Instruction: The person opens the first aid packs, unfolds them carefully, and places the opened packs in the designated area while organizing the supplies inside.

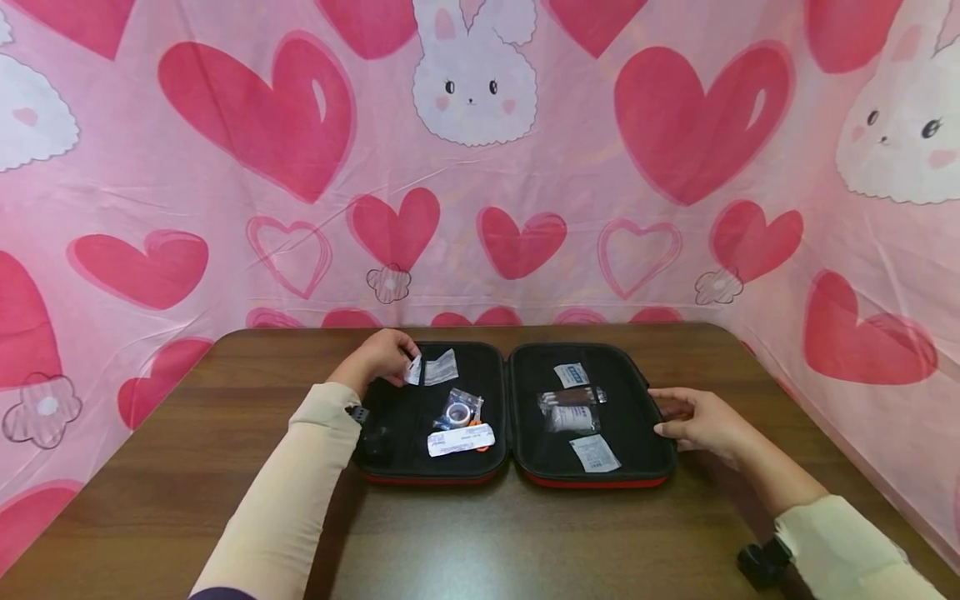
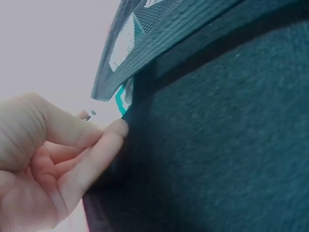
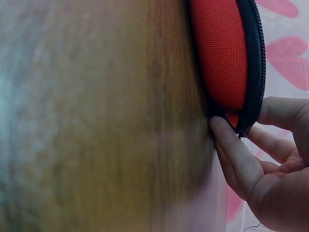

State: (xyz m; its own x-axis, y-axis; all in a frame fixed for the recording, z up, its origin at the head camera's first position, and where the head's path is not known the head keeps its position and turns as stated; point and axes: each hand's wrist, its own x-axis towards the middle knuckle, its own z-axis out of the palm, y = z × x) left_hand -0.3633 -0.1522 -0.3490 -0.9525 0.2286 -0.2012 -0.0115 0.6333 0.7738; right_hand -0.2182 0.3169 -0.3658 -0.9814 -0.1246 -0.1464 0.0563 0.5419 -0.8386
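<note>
A black-lined case with a red shell lies unfolded on the table, its left half (image 1: 405, 450) and right half (image 1: 637, 433) side by side. Near the back left corner, my left hand (image 1: 382, 357) pinches a small white packet (image 1: 414, 371), which shows a teal edge beside the fingertips in the left wrist view. A mesh pocket (image 2: 154, 36) rises just above those fingertips. Another white packet (image 1: 441, 367) lies to the right of that hand. My right hand (image 1: 708, 423) grips the right half's outer edge, with fingers and thumb at the zipper rim (image 3: 256, 72).
The left half also holds a tape roll (image 1: 458, 412), orange-handled scissors (image 1: 482, 448) and a long white packet (image 1: 461, 440). In the right half are a blue-and-white packet (image 1: 572, 375), a swab pack (image 1: 570, 397), a wrapped bandage roll (image 1: 572, 418) and a paper packet (image 1: 596, 454).
</note>
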